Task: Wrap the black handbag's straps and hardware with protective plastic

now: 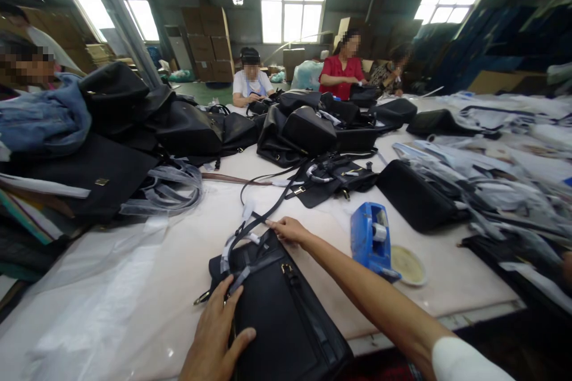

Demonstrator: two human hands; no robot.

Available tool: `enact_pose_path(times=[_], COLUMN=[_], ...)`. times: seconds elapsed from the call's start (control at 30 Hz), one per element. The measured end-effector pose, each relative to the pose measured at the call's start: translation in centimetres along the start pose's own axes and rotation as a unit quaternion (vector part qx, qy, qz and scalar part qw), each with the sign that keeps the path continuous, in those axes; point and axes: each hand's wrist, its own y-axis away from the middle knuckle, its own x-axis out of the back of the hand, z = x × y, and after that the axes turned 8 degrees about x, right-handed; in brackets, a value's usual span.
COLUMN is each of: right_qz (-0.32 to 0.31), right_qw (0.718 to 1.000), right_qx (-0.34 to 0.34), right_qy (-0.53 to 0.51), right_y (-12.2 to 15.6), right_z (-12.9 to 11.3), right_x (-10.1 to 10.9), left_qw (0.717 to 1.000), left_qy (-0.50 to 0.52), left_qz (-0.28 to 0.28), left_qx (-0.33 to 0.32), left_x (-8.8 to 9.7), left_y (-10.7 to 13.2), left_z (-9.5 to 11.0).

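Note:
A black handbag lies flat at the table's front edge, its gold buckle and straps facing up. My left hand rests on its left side, fingers spread over the leather. At the bag's far corner, the fingers of my right hand pinch the black strap, which runs away toward the other bags. White wrapping covers the bag's handle. Just beyond lies another black bag with a wrapped handle and gold hardware.
A blue tape dispenser stands right of my forearm, beside a round yellowish dish. Black bags are heaped across the table's middle and left. Clear plastic strips lie at left; plastic-wrapped pieces cover the right. Several people sit around the table.

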Motion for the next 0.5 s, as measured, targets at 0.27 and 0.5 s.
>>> enact_pose_path(times=[0.27,0.5], right_qz=[-0.084,-0.085], right_qw=[0.970,0.900], right_qx=[-0.043,-0.003], right_qy=[-0.222,-0.427], right_y=[-2.8,-4.0], right_z=[-2.3,-4.9], right_x=[-2.1,-2.5], left_qw=[0.999,1.000], left_qy=[-0.017,-0.024], left_qz=[-0.001,-0.006], left_qx=[0.029,0.010], left_x=[0.0,-0.6], left_y=[-0.6,-2.2], left_z=[-0.4,-2.4])
